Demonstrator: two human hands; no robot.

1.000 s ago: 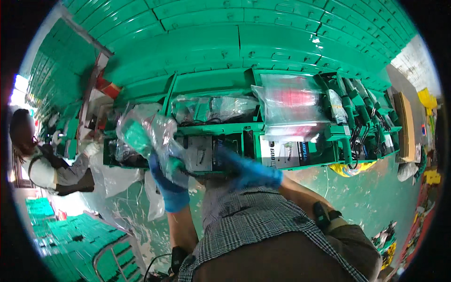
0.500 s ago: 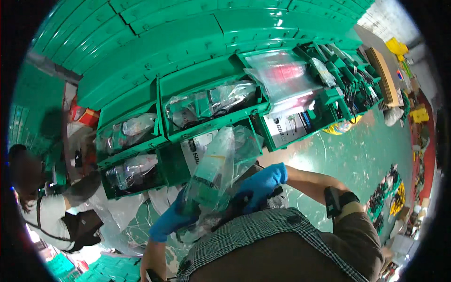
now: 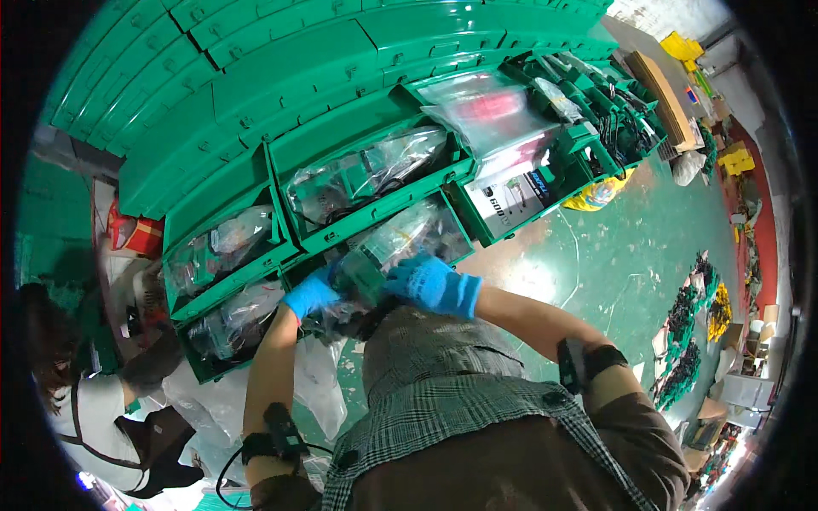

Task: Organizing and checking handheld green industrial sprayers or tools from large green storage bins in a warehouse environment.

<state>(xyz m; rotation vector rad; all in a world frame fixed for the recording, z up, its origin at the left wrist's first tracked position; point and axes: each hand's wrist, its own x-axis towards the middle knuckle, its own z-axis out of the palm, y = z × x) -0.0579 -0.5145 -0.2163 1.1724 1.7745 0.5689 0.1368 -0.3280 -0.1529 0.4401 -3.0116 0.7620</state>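
Note:
Between my two blue-gloved hands is a green power tool in a clear plastic bag (image 3: 365, 274), lowered over an open green case (image 3: 458, 241). My left hand (image 3: 312, 292) grips its left end, fingers curled around the bag. My right hand (image 3: 434, 284) is closed on its near right side. Part of the bag lies inside the case and hides most of the case floor. Beyond it, another open green case (image 3: 274, 183) holds a similar bagged tool (image 3: 368, 173). Two more bagged tools, one (image 3: 223, 244) behind the other (image 3: 239, 317), lie in cases on the left.
Stacked closed green cases (image 3: 298, 72) form a wall at the back. To the right are a case with a printed booklet (image 3: 509, 201), flat plastic bags (image 3: 490, 119) and dark cables. Another person (image 3: 98, 417) works at the left edge. Several piles lie on the green floor (image 3: 613, 281).
Both hands have moved forward, away from my body, bringing the bagged tool down into the near case. It now covers the printed sheet that showed there.

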